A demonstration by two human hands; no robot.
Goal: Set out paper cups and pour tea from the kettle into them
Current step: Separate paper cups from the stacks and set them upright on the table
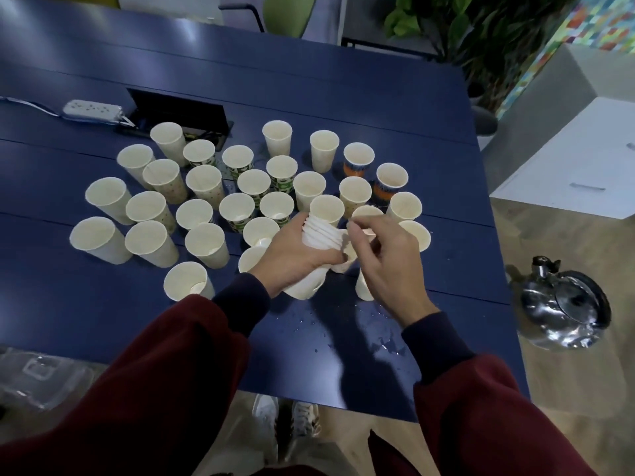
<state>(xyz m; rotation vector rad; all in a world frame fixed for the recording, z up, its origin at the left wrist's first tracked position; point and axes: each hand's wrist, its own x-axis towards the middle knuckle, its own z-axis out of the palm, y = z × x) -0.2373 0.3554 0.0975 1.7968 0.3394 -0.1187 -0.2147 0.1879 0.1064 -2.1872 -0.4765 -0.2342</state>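
Note:
My left hand [292, 255] grips a tilted stack of nested white paper cups [318, 235] above the dark blue table [103, 310]. My right hand [381, 255] pinches the rim of the top cup at the open end of that stack. Several empty paper cups [206, 183] stand upright across the middle of the table, some plain, some patterned. One more cup [363, 290] stands partly hidden under my right hand. The shiny steel kettle [563, 304] sits on the floor beyond the table's right edge, apart from both hands.
Water drops [378, 338] lie on the table in front of me. A white power strip [91, 109] and an open cable box [178, 111] sit at the back left. A white cabinet [584, 159] stands to the right. Clear plastic packaging [41, 376] lies at the lower left.

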